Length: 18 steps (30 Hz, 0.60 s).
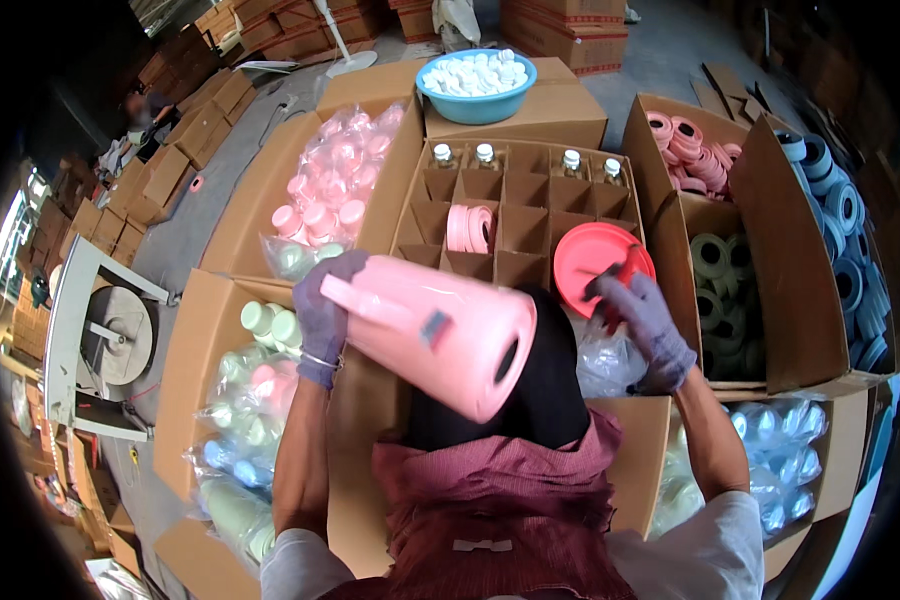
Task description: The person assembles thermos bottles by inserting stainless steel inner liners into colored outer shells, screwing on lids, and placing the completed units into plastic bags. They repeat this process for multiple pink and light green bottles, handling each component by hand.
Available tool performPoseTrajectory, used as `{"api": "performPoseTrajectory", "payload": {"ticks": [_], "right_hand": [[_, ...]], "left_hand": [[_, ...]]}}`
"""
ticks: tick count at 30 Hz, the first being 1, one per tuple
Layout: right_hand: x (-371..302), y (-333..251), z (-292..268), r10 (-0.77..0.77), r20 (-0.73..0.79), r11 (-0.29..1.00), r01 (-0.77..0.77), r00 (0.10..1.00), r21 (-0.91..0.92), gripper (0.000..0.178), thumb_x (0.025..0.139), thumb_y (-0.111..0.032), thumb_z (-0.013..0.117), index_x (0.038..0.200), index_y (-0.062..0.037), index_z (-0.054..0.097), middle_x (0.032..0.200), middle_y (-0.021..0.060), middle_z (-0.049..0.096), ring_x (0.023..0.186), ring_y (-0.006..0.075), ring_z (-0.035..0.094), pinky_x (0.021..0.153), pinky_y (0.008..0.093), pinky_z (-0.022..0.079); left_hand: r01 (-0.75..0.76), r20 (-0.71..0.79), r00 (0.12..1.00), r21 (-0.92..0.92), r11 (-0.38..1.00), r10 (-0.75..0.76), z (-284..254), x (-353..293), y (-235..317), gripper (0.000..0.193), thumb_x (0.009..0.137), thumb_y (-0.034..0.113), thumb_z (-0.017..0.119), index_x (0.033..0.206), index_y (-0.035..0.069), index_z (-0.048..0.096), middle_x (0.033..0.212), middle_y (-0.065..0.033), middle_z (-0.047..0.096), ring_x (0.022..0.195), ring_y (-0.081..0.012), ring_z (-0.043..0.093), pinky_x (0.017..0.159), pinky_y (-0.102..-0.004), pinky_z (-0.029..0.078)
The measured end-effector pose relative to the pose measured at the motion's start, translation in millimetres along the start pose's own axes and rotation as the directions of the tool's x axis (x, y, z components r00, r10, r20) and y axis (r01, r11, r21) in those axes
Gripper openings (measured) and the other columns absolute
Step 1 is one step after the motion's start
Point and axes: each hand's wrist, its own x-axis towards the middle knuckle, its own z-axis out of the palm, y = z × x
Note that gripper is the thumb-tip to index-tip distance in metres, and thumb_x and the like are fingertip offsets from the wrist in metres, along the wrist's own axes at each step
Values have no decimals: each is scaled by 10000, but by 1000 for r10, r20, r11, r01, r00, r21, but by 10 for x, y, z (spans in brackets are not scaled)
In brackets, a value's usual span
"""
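Note:
A pink plastic jug body (420,320) with a side handle lies tilted across my lap. It has a small grey-blue label and a round dark opening at its near right end. My left hand (325,310), in a grey glove, is closed around its far left end by the handle. My right hand (655,335), also gloved, is over the near edge of a shallow red dish (580,260). Its fingers are closed around a red and dark object, whose kind I cannot make out. Below the dish is a clear plastic bag (610,365).
Ahead stands a divided carton (520,230) with white-capped bottles and pink rings (470,228). A blue basin (477,105) of white pieces sits behind. Cartons of bagged pink cups (320,218), green cups (260,318), pink rings (700,165), dark green rings (715,260) and blue rings (845,207) flank me.

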Motion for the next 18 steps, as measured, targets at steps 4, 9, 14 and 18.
{"api": "performPoseTrajectory", "payload": {"ticks": [4,9,14,18], "right_hand": [[954,1321,-1089,-246,-164,689,53,955,-723,293,869,-273,625,964,-1,571,834,191,638,829,353,634,748,428,506],[1272,1601,-870,-235,-62,445,50,970,-894,348,870,-300,651,1072,-21,598,1093,208,610,990,394,614,860,459,498],[1079,872,51,-64,105,836,111,992,-538,286,922,-168,625,1152,-2,588,1017,143,634,917,206,642,817,317,506],[1012,1181,31,-164,122,908,198,979,-369,295,926,-158,636,1165,9,590,931,99,650,880,144,619,794,298,502]], "left_hand": [[-425,451,689,-381,821,567,410,121,295,253,917,174,543,1020,-10,683,1031,-127,700,911,-252,684,965,-364,484],[-683,818,165,-309,662,552,555,-389,845,504,789,288,586,1231,45,562,1406,-145,464,1373,-311,371,1168,-478,245],[-633,898,327,-24,774,296,-41,-577,1806,333,747,283,606,1019,94,645,1058,-136,612,925,-292,617,822,-365,506],[-537,880,283,-184,823,381,20,-292,2014,367,823,325,559,1121,115,601,1180,-132,599,1075,-299,572,922,-498,435]]}}
